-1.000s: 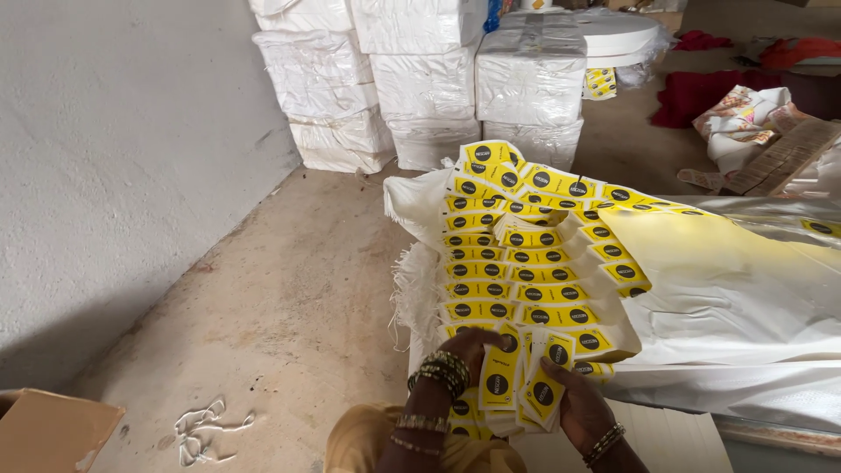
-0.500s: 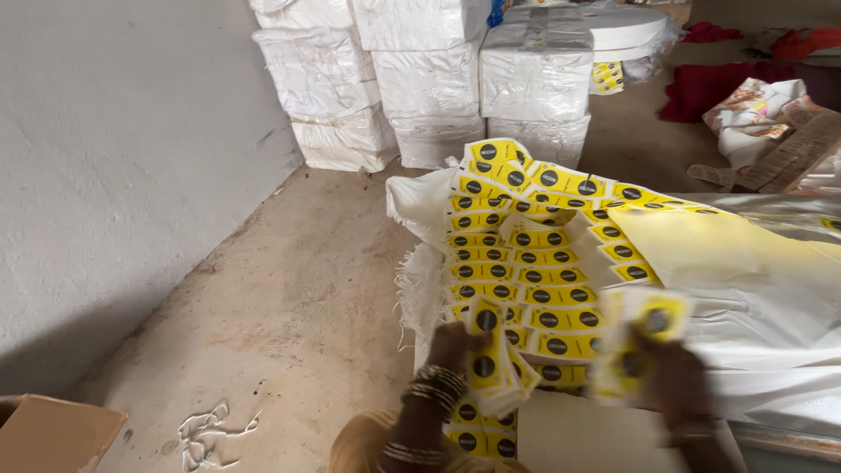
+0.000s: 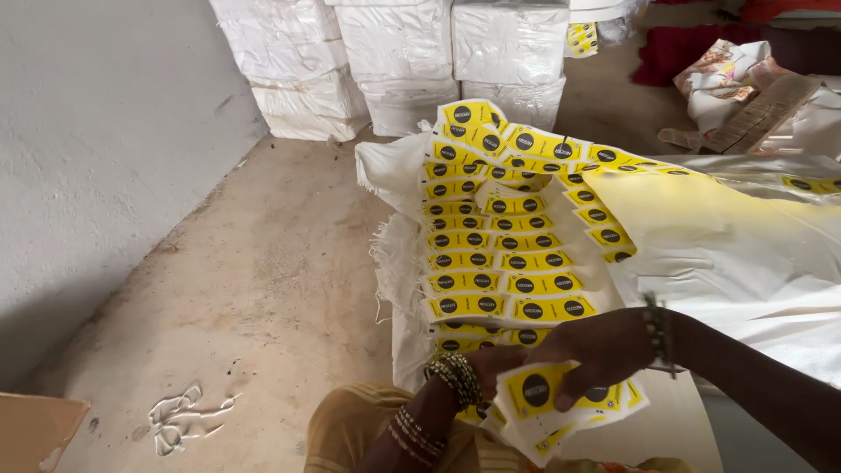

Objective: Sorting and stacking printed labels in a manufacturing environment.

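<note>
Two hands, one white sack, about six wrapped bales.

A pale plastered wall rises at nine o'clock over a dusty concrete floor. White wrapped bales are stacked at twelve o'clock. Daylight falls evenly.

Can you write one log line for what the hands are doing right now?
left hand: holds yellow packets | right hand: grips same strip | packet rows: on white sack

A storeroom or packing workshop: stacked white wrapped bales against a bare wall, rough concrete floor.
</note>
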